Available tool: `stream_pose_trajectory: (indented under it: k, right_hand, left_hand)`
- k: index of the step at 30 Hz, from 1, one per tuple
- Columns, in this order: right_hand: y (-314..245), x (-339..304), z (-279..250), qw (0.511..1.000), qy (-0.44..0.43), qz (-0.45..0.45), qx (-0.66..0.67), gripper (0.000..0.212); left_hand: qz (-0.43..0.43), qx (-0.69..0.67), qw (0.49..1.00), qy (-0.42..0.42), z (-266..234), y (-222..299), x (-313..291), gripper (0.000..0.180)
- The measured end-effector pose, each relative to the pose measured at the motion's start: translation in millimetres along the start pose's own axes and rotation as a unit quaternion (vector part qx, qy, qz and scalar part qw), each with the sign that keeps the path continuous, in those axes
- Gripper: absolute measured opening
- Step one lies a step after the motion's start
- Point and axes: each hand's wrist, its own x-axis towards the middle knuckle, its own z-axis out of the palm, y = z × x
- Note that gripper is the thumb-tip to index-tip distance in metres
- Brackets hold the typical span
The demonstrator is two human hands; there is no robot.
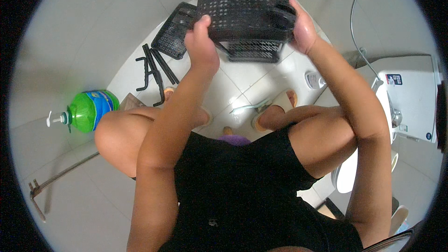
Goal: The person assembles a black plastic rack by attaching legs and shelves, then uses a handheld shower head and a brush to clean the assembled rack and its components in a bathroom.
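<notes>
Both my hands hold a black perforated plastic basket point(242, 4) up in front of me, above the tiled floor. My left hand point(203, 49) grips its near left corner, with the thumb up along the side. On the right side, my right hand point(303, 25) is closed round the edge, its fingers partly hidden by the basket. Below the near edge shows a slatted black part point(255, 51); whether it is joined to the basket I cannot tell. Left of it on the floor lie another black perforated basket point(170, 35) and several black plastic tubes and bent pieces point(156, 72).
A pale green brush-like handle point(252, 107) lies between my feet, near a purple thing point(233, 139). A green pump bottle point(91, 111) stands at left, above a metal wall rail point(65, 172). A white toilet point(345, 177) and cistern point(410, 95) are at right, with a hose point(353, 18).
</notes>
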Motion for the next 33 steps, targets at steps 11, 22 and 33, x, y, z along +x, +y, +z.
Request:
stream_pose_trajectory:
  k: [11, 22, 33]
  right_hand:
    - [-17.0, -8.2, -79.4, 0.644, -0.092, -0.301, -0.697, 0.051]
    - [-19.8, -39.3, 3.9, 0.323, -0.048, -0.237, -0.915, 0.028]
    - [133.0, -18.0, 18.0, 0.045, -0.26, -0.148, -0.953, 0.048]
  left_hand:
    - [-0.247, -0.154, 0.948, 0.125, -25.7, -3.1, -1.7, 0.045]
    - [-0.53, 0.215, 0.817, -0.077, -108.6, -87.4, -49.4, 0.101]
    - [-0.414, 0.293, 0.856, -0.101, -98.2, -105.1, -39.7, 0.072]
